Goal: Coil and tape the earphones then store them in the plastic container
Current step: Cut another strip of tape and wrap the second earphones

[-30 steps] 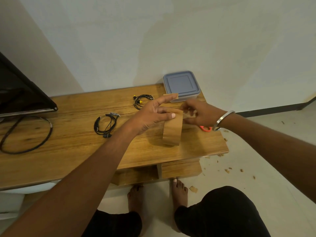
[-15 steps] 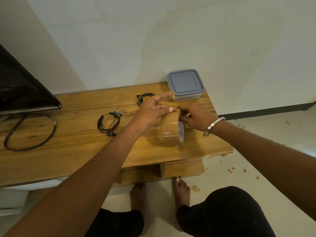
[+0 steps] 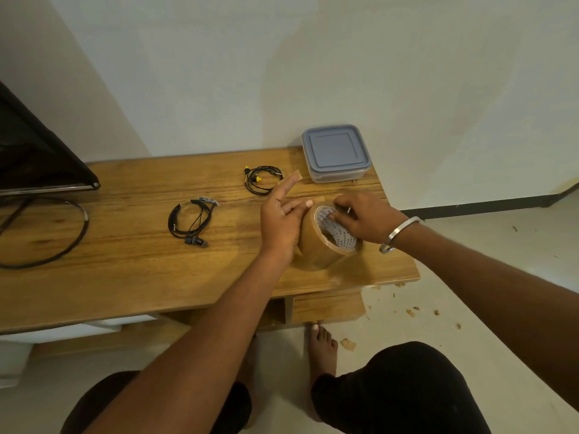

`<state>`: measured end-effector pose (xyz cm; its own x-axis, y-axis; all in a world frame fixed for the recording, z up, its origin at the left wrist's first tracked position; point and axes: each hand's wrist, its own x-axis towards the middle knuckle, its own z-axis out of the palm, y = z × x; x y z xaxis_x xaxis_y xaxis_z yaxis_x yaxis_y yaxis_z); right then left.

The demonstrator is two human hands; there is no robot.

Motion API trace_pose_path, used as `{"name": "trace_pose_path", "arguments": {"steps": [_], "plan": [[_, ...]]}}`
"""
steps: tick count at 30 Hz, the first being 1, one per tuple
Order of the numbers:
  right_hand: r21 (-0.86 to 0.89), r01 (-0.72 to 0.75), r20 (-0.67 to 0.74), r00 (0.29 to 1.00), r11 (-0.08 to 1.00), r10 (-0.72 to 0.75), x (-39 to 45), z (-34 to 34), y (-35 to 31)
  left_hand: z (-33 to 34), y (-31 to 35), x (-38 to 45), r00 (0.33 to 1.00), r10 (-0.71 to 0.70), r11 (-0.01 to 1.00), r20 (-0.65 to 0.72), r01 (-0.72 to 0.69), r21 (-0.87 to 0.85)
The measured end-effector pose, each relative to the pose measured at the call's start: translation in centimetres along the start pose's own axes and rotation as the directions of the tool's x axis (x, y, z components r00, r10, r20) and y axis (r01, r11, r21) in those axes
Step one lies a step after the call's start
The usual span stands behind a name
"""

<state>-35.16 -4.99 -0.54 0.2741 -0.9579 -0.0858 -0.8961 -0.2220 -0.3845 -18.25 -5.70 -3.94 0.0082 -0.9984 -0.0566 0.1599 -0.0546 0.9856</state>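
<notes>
A roll of brown tape (image 3: 326,245) stands tilted on the wooden table (image 3: 141,270) near its right end. My right hand (image 3: 363,219) grips the roll from the right, fingers curled over its rim into the core. My left hand (image 3: 282,220) rests against the roll's left side with fingers straight; a short piece of brown tape (image 3: 296,176) sticks to its raised index fingertip. A coiled black earphone (image 3: 191,220) lies at mid-table. A second coil with yellow tips (image 3: 260,180) lies further back. The lidded plastic container (image 3: 335,153) sits at the back right corner.
A black screen (image 3: 37,158) stands at the left with a thick black cable (image 3: 62,245) looping over the table. Below the table edge are my bare feet (image 3: 322,343) and knees. Scraps of brown tape (image 3: 413,311) litter the floor on the right.
The roll has turned from edge-on to show its white core, and both hands have moved down towards the table with it. The orange scissors handle seen earlier is now hidden.
</notes>
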Motion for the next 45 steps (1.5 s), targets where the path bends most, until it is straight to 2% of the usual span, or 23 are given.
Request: {"name": "trace_pose_path", "arguments": {"steps": [5,9,16,18,21,24,26,33,37,45], "plan": [[-0.039,-0.027,0.009,1.000,0.999,0.027,-0.7,0.3,0.2,0.6,-1.0,-0.4,0.997,-0.055,0.998,-0.059,0.053,-0.039],[-0.100,-0.020,0.024,0.999,0.995,0.023,-0.9,-0.1,0.1,-0.3,-0.8,-0.1,0.998,-0.069,0.998,0.008,0.069,0.008],[-0.183,-0.063,0.042,0.997,0.981,0.072,-0.9,-0.9,0.4,-3.2,0.6,0.6,0.993,-0.028,0.995,0.111,0.017,0.103],[-0.154,-0.090,-0.035,0.996,0.984,0.085,-0.8,-0.9,0.1,-3.5,0.6,0.5,0.993,-0.024,0.996,0.117,0.013,0.091],[-0.153,-0.108,-0.246,0.967,0.982,0.068,-0.2,-0.7,-0.9,-3.8,0.7,0.3,0.993,-0.013,0.998,0.121,0.005,0.068],[0.065,-0.081,-0.317,0.943,0.995,0.098,1.2,-0.6,-2.8,-4.2,0.9,0.1,0.993,-0.014,0.998,0.121,0.007,0.055],[0.193,-0.063,-0.302,0.946,0.979,0.121,2.3,-0.5,-4.2,-4.6,1.1,0.0,0.992,-0.015,0.999,0.127,0.008,0.054],[0.453,-0.081,-0.222,0.954,0.888,0.200,4.9,1.2,-7.0,-5.8,1.8,0.1,0.989,-0.048,0.998,0.138,0.042,0.047],[0.577,-0.095,-0.223,0.937,0.812,0.268,5.5,2.0,-7.9,-6.3,2.0,0.2,0.989,-0.054,0.997,0.137,0.047,0.057],[0.650,-0.072,-0.269,0.909,0.756,0.318,5.7,2.8,-8.3,-7.3,1.5,0.4,0.989,-0.014,0.996,0.145,0.001,0.090]]}}
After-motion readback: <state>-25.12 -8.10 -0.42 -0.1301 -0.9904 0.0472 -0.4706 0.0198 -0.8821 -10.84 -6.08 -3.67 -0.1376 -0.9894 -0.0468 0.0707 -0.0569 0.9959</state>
